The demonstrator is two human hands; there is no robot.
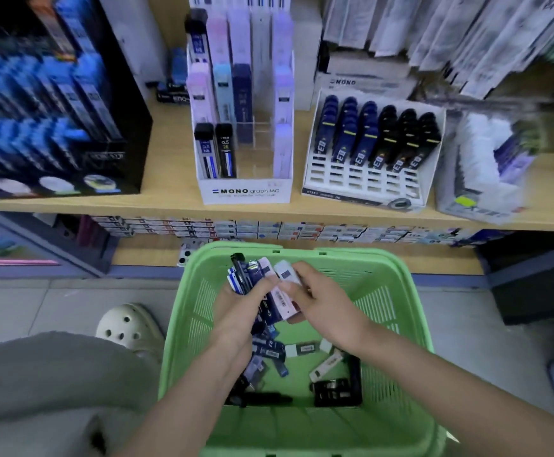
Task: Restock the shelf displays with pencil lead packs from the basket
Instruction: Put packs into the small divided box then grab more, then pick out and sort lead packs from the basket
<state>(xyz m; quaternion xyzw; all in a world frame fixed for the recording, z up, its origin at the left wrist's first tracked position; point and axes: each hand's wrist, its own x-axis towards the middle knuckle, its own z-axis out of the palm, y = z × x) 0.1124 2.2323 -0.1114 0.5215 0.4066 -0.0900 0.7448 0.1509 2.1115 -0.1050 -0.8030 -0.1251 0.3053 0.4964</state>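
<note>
Two hands meet above a green plastic basket (397, 291) with slotted, ribbed walls. The left hand (236, 311) has its fingers (262, 286) clenched round a fanned bundle of pencil lead packs (246, 275), slim flat rectangular cases in navy, black and pale pink. The right hand (321, 301) pinches a white pack (284, 272) between thumb and curled fingers at the bundle's right edge, touching the others. More loose packs (275, 351) lie scattered on the basket floor beneath both wrists. Beyond the basket, on the smooth wooden shelf (170, 153), stands a white cardboard MONO graph MG display (246, 191) with clear stepped dividers, partly filled. Just to its right is a slanted white tray (364, 183) of glossy blue and black cases. A cream perforated clog (130, 324) rests on the grey tiled floor (38, 301).
</note>
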